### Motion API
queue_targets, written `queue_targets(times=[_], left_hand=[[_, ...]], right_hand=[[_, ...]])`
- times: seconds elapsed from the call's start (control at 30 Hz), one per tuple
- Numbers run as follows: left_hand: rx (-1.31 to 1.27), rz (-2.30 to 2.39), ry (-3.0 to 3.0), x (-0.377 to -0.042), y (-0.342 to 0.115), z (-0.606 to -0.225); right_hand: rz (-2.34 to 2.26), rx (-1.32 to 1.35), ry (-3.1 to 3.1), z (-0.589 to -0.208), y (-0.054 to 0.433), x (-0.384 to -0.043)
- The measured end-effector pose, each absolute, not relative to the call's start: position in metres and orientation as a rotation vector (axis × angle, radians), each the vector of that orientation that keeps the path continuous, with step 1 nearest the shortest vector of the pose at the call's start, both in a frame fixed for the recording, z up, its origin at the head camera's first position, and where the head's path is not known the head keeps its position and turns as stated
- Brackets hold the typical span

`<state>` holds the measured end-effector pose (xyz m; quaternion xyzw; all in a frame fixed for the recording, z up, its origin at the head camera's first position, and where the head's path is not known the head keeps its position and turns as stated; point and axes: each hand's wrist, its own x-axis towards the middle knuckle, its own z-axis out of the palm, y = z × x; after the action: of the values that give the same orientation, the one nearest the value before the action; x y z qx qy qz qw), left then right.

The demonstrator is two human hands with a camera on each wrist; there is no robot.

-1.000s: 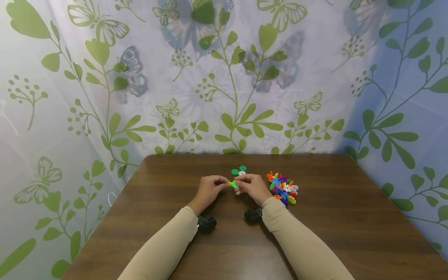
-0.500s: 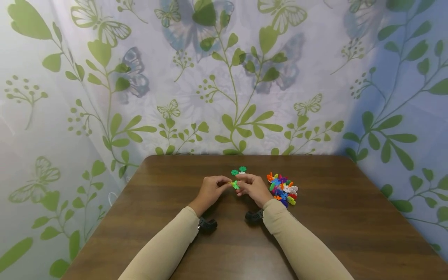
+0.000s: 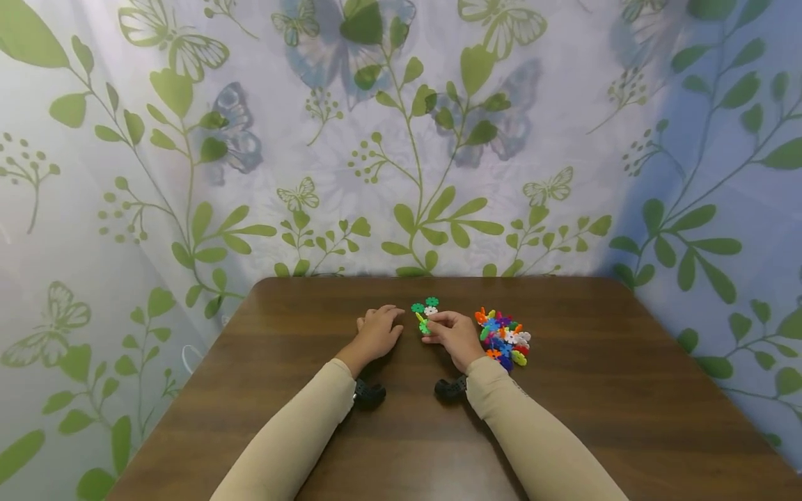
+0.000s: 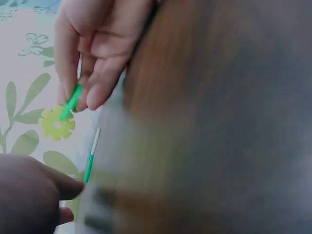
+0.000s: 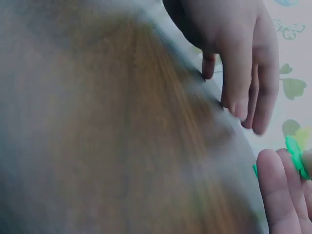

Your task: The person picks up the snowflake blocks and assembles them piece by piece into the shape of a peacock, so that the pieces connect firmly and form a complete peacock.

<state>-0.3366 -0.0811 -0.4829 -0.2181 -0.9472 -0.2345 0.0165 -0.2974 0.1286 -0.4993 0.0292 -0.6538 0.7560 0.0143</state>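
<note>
My right hand (image 3: 459, 339) pinches a green flower-shaped plastic disc (image 3: 424, 327) between thumb and fingers. Slotted into it, at an angle, is a yellow flower disc (image 4: 57, 124), which sticks out clear of the fingertips in the left wrist view. To the left, my left hand (image 3: 374, 335) is held apart from the pieces, fingers loosely extended and nothing in them. Just beyond the right hand lie two darker green flower discs (image 3: 418, 307) and a white flower disc (image 3: 430, 311), grouped close together; whether they are joined is hard to tell.
A heap of mixed-colour flower discs (image 3: 505, 341) sits on the brown wooden table (image 3: 583, 390), right of the right hand. Black devices (image 3: 370, 394) are strapped at both wrists. A leaf-patterned curtain (image 3: 351, 209) hangs behind the table's far edge.
The left hand has let go of the yellow disc and drawn back left, its fingers loosening. The right hand keeps hold of the joined green and yellow discs, with the yellow one now showing.
</note>
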Motion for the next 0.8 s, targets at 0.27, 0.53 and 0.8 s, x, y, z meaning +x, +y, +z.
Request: queue_targets(times=[0.27,0.53,0.8], left_hand=[[-0.923,-0.328,-3.083,-0.367,-0.065,-0.476],[-1.154,-0.206,-2.93,-0.369,-0.071,-0.478],[-1.117,-0.851,-2.691,-0.355,-0.084,-0.484]], right_hand=[[2.378,0.037,-1.959,-0.5,0.13,-0.299],[2.394,0.08,-1.957,-0.506,0.125,-0.296],[2.386,0.088,-1.953,-0.5,0.132,-0.293]])
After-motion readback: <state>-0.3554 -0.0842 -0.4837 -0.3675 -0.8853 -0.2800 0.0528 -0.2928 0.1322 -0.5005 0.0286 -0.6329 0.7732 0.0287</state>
